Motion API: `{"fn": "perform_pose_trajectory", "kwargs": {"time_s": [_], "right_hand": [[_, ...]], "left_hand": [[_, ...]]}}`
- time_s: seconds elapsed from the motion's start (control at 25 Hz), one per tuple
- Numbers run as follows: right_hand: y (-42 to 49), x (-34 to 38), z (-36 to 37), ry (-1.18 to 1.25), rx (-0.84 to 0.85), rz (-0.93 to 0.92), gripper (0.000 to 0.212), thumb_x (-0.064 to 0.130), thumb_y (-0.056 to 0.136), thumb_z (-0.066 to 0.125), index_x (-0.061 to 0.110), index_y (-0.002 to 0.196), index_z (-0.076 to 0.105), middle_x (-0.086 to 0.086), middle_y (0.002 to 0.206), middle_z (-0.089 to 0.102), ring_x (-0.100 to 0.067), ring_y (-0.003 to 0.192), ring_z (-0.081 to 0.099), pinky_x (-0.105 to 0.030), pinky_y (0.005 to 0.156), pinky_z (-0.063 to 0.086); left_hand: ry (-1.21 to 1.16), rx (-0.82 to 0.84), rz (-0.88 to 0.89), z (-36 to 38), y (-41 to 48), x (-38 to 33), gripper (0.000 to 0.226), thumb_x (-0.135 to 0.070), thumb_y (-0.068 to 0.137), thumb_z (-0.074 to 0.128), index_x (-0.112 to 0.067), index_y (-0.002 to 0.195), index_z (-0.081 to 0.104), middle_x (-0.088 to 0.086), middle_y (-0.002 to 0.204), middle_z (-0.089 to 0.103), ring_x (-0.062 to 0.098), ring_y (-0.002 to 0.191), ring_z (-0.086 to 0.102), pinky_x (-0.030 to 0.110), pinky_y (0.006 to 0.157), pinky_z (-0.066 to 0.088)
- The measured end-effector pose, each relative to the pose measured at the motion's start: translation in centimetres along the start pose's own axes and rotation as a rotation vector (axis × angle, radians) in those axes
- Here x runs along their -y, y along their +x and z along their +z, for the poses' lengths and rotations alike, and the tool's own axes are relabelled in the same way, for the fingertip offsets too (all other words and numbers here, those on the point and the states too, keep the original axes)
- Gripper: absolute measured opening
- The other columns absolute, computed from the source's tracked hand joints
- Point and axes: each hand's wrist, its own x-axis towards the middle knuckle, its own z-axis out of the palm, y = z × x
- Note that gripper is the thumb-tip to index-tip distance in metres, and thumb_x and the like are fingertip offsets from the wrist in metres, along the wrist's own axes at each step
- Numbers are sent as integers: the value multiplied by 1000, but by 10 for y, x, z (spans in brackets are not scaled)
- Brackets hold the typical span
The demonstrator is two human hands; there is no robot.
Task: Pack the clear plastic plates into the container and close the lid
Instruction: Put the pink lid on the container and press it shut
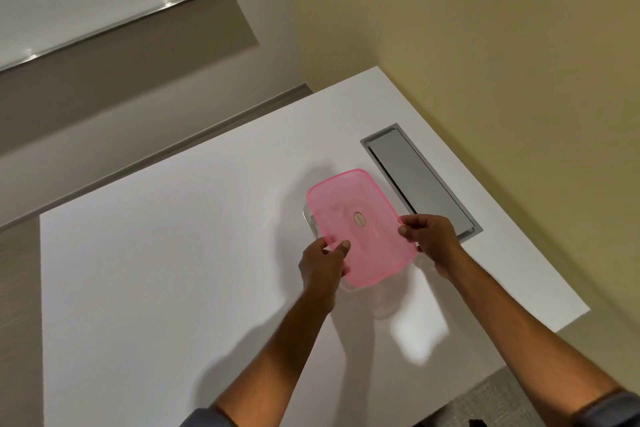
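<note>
A translucent pink rectangular lid (pixel 360 224) with a small oval label is held over a clear plastic container (pixel 309 218), of which only the left rim and the near corner show. My left hand (pixel 322 262) pinches the lid's near left edge, thumb on top. My right hand (pixel 433 241) grips the lid's near right edge. The lid sits slightly skewed over the container. Whatever is inside the container is hidden by the lid; a faint clear plastic shape (pixel 384 305) lies on the table just below it.
The white table (pixel 173 270) ends close on the right and near sides. A grey metal cable hatch (pixel 419 180) is set into the table right of the container. Walls stand behind and to the right.
</note>
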Motion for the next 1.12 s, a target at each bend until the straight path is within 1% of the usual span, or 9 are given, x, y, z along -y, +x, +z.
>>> {"fn": "perform_pose_trajectory", "kwargs": {"time_s": [0.16,0.28,0.36,0.48,0.72,0.84,0.96,1.04,1.12], "right_hand": [[-1,-6,14,-79,-14,-68,28,1,88,82,5,116,81,-11,100,80,-21,84,72,-23,67,49],[-2,-10,23,-118,-48,-74,29,0,87,82,4,115,81,-11,100,80,-17,84,72,-20,69,49],[-3,-10,26,-126,-66,-81,28,-1,86,82,4,114,82,-11,101,80,-20,87,72,-19,70,50],[-5,-8,29,-176,-91,-98,29,0,86,83,5,114,82,-10,102,81,-22,90,73,-24,77,52],[-7,-7,31,-220,-101,-95,30,3,88,82,6,118,81,-10,108,81,-24,99,73,-40,95,58],[-10,-8,32,-246,-115,-103,29,5,89,82,6,118,81,-9,108,80,-26,100,73,-41,97,58],[-11,-9,32,-227,-128,-82,25,4,90,82,7,115,81,-4,97,76,-20,91,70,-28,81,54],[-12,-9,32,-198,-132,-57,21,5,90,83,4,111,80,-5,99,76,-22,93,72,-24,79,53],[-12,-10,31,-194,-132,-48,21,8,88,85,4,108,81,-6,102,77,-23,97,72,-30,87,55]], "left_hand": [[182,-139,53,-7,8,12,55,-34,85,93,-17,131,70,5,106,80,31,94,80,52,92,67],[243,-164,78,-10,10,16,49,-32,82,95,-25,120,65,1,98,77,30,92,80,54,90,67],[279,-171,92,-11,12,20,47,-32,82,95,-26,120,67,-3,92,76,28,89,80,54,89,68],[294,-192,100,-11,16,23,47,-29,84,94,-23,124,71,-9,84,74,28,88,80,53,90,67],[303,-187,78,-10,20,28,48,-27,85,93,-19,126,70,-5,86,76,27,87,81,52,91,66],[237,-154,51,-12,19,30,35,-21,90,89,-18,118,69,-2,86,75,24,74,80,44,80,69],[202,-123,39,-16,19,31,26,-19,94,85,-20,112,65,4,93,76,24,73,81,28,58,62],[168,-101,3,-18,19,29,27,-18,95,84,-16,114,65,9,101,75,28,79,81,28,56,62],[137,-67,-47,-19,20,29,27,-18,96,84,-12,114,64,12,107,74,32,86,80,31,56,64]]}}
